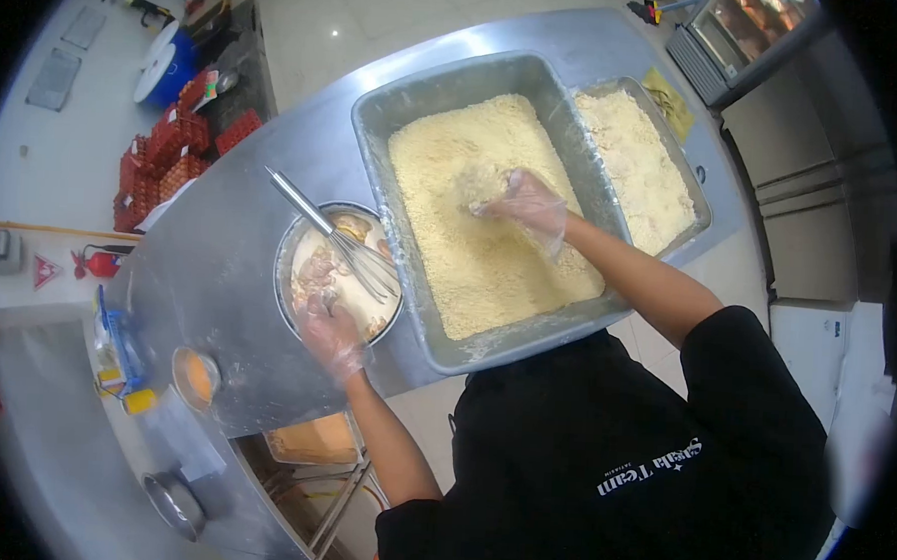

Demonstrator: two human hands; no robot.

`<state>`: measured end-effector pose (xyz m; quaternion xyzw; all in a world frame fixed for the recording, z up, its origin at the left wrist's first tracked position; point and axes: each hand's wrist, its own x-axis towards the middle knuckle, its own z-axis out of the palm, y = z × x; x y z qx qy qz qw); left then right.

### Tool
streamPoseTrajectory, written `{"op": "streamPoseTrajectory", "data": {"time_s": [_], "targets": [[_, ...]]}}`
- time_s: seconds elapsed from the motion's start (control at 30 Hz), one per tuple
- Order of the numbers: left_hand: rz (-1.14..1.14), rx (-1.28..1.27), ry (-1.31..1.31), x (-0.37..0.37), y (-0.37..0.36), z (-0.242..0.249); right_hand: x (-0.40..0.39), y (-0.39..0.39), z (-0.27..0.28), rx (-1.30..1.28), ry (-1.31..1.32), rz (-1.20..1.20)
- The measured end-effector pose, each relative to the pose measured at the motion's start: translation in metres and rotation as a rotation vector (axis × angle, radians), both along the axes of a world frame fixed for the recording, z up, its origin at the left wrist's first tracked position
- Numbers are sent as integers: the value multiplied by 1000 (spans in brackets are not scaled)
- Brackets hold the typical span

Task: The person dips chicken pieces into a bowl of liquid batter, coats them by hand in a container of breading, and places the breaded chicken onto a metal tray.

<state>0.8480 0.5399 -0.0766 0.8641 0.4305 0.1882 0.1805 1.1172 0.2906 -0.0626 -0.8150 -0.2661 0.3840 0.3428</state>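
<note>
My left hand [331, 337], in a clear glove, reaches over the near rim of a round metal bowl [286, 291]. Its fingers are closed on a pale, wet piece of what looks like raw meat [318, 272], among other pieces in milky batter. A metal whisk [323, 224] leans across that bowl. Over the middle of a large grey tub [429, 324] is my right hand [532, 210], gloved too, its fingers pressed together around something flour-covered and blurred. Pale yellow crumbly flour [469, 271] fills the tub.
A metal tray [709, 213] of lumpy, flour-coated pieces stands right of the tub, with a yellow cloth [668, 101] behind it. On the left are a small bowl with orange contents [200, 377], an empty metal bowl [172, 505], and red egg trays [174, 138] farther back.
</note>
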Motion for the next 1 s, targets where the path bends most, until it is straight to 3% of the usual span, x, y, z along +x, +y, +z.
{"op": "streamPoseTrajectory", "data": {"time_s": [0.2, 0.27, 0.37, 0.4, 0.47, 0.53, 0.63, 0.73, 0.83, 0.93, 1.0], "targets": [[-29, -24, -32, -3, 7, -8, -20, -7, 41, 184, -145, -160], [8, -57, -10, -1, 4, -4, -1, -6, 32, 28, -41, -101], [34, -46, -6, 1, 1, 1, 2, 28, -34, 37, -158, -95], [54, -90, -1, 2, -1, 4, -5, 49, -17, -182, -111, 79], [88, -176, 6, 4, -3, 9, -35, 60, -25, -313, -341, 223], [104, -156, 55, 5, 4, 4, -69, 54, -91, -119, -904, 167], [168, -230, 126, -6, 5, -8, -60, 55, -82, -182, -652, 261], [71, -118, 118, 1, 6, -4, -60, 53, -109, -86, -830, 191], [-21, -122, 75, 5, 4, 0, -23, 47, -21, -258, -411, 393], [-50, -125, 75, 10, -10, 18, 23, 36, -39, -552, -83, 717], [-56, -102, 81, 12, -5, 19, 18, 13, -43, -227, -151, 489]]}}
